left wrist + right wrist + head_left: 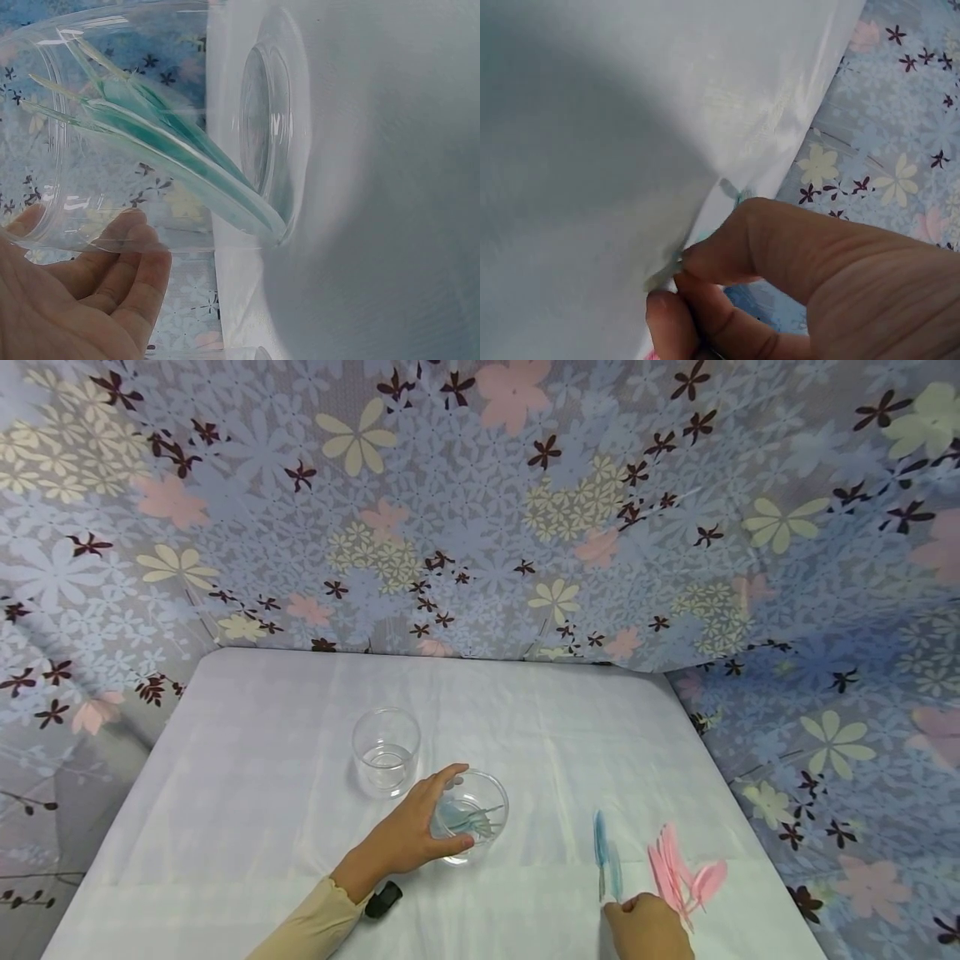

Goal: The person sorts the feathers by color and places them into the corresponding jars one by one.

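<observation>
My left hand [416,827] holds the side of a clear glass [495,802], thumb and fingers spread around it. Inside this glass lean several teal feathers [165,142], their pale quills pointing up toward the rim. At the right, my right hand [651,928] pinches the quill end of a blue feather [615,868] between thumb and finger; the wrist view shows only a small pale tip [660,277] of it. Another blue feather [600,839] lies right beside it. Several pink feathers [678,868] are on the table just past the right hand.
A second clear glass [386,747] stands behind and left of the held one. White cloth covers the table [262,760]. Flowered fabric [450,527] hangs at the back and right. A black device [384,900] sits at the left wrist.
</observation>
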The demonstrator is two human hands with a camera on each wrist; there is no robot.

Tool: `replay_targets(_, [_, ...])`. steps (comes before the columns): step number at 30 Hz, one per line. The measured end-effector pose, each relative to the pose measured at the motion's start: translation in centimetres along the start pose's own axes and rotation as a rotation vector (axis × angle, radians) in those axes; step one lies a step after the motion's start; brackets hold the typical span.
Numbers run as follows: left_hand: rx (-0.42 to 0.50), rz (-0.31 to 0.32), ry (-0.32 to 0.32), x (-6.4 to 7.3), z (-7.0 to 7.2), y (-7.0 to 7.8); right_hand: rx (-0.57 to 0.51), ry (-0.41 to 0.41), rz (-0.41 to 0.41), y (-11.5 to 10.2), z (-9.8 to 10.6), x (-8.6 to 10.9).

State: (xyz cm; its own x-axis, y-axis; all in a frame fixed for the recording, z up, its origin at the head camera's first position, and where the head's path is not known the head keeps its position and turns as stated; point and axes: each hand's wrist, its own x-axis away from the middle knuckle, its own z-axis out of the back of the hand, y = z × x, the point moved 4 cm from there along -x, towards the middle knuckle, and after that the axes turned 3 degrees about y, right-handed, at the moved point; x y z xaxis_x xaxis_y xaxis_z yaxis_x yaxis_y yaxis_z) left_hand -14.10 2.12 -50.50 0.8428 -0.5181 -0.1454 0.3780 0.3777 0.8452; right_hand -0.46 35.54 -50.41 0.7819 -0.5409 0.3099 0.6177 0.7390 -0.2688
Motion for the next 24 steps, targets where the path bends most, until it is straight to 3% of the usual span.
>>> replay_targets(13, [-0.005,-0.027,0.005,0.0,0.0,0.1,-0.162,0.174,-0.031,0.6,2.1,0.1])
replay_targets(19, [-0.021,-0.022,-0.008,0.0,-0.1,0.1,-0.221,0.35,-0.007,0.1,2.6,0.3])
replay_targets(24, [-0.027,-0.028,0.001,0.0,0.0,0.1,-0.338,0.532,0.067,-1.4,4.0,0.5])
